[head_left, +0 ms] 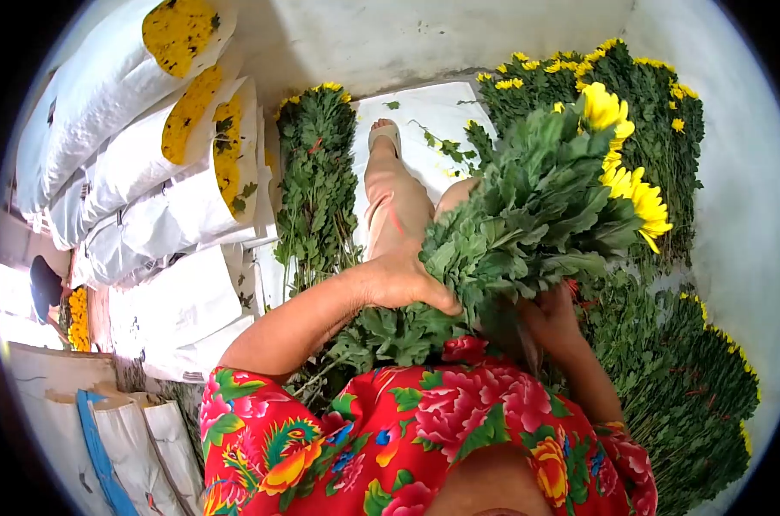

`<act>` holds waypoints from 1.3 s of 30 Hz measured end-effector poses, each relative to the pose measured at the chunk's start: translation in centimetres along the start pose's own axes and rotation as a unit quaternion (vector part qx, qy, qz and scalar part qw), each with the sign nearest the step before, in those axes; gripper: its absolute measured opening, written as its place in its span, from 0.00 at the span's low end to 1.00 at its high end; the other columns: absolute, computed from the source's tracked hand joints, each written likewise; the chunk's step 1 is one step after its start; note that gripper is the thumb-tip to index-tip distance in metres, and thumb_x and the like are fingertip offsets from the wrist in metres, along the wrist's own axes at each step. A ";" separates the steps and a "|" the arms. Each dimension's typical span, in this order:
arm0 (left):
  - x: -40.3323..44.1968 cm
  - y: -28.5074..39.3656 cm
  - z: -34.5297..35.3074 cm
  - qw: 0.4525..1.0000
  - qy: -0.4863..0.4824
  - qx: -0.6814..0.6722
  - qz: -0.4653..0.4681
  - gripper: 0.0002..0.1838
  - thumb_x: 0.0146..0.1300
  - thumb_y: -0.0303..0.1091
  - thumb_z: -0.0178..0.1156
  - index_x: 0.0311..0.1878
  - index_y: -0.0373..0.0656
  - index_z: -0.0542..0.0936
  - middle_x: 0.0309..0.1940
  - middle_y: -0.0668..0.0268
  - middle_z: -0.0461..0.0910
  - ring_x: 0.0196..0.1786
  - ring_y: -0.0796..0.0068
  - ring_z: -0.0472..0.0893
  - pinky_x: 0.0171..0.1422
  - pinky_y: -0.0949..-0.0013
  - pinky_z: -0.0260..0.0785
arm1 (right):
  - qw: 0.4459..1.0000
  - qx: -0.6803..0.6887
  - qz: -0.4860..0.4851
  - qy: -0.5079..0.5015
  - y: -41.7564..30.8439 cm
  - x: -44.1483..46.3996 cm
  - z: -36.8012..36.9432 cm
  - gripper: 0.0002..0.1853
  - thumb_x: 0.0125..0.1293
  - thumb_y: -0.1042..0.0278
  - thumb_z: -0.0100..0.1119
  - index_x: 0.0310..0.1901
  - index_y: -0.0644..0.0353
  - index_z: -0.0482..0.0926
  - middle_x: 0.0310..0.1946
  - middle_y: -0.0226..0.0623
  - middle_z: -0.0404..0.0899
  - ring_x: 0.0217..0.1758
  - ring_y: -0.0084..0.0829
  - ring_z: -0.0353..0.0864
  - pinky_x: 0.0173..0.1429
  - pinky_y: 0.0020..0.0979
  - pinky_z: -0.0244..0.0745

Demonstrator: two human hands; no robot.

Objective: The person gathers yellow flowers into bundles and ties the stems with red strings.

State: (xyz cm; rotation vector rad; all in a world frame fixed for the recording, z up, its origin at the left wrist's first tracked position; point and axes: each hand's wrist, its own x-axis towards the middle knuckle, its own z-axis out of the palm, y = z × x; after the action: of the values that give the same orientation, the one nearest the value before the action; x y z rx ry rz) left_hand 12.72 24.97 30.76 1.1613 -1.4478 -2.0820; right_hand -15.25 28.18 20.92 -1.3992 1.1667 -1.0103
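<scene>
Chrysanthemum bunch point(528, 198) is up over the lap. Left hand point(407, 279) clasps foliage, thumb in front; right hand point(552, 318) at lower stems, grip unclear. Likely mid-bunching; next move needs stems kept together.

White-wrapped, elongated flower bundles point(106, 99) lie stacked at left. Ahead, a flat white sheet point(437, 99) lies between the narrow left pile point(308, 193) and broad right pile point(665, 150) of yellow-flowered green stems.
</scene>
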 end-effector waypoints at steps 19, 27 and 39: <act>4.0 -5.6 4.1 0.797 0.311 0.512 0.078 0.12 0.50 0.39 0.65 0.35 0.43 0.79 0.30 0.54 0.83 0.36 0.51 0.83 0.40 0.52 0.75 | 0.833 -0.362 -0.417 -0.024 -8.1 5.3 7.2 0.15 0.55 0.74 0.58 0.46 0.62 0.80 0.20 0.36 0.73 0.23 0.38 0.75 0.29 0.39 0.69; 0.9 0.2 -2.9 0.876 0.059 0.475 0.056 0.13 0.56 0.33 0.62 0.41 0.35 0.82 0.34 0.47 0.83 0.40 0.50 0.83 0.43 0.55 0.74 | 0.844 -0.387 -0.369 -0.037 -7.8 5.5 7.7 0.06 0.58 0.74 0.59 0.38 0.62 0.78 0.25 0.48 0.75 0.28 0.52 0.77 0.31 0.47 0.69; 4.1 -4.0 -2.9 0.899 0.141 0.143 0.389 0.08 0.62 0.31 0.60 0.30 0.37 0.79 0.20 0.66 0.75 0.25 0.76 0.78 0.26 0.66 0.68 | 0.938 -0.251 -0.206 -0.124 -8.6 5.0 5.7 0.04 0.63 0.77 0.57 0.32 0.67 0.73 0.21 0.40 0.72 0.22 0.33 0.71 0.29 0.33 0.65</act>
State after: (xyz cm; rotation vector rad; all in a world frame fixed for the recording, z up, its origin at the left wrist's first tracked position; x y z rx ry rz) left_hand 13.11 22.10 25.03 0.7354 -1.7230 -1.1380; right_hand -7.58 24.52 28.59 -2.1797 0.9975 -0.8048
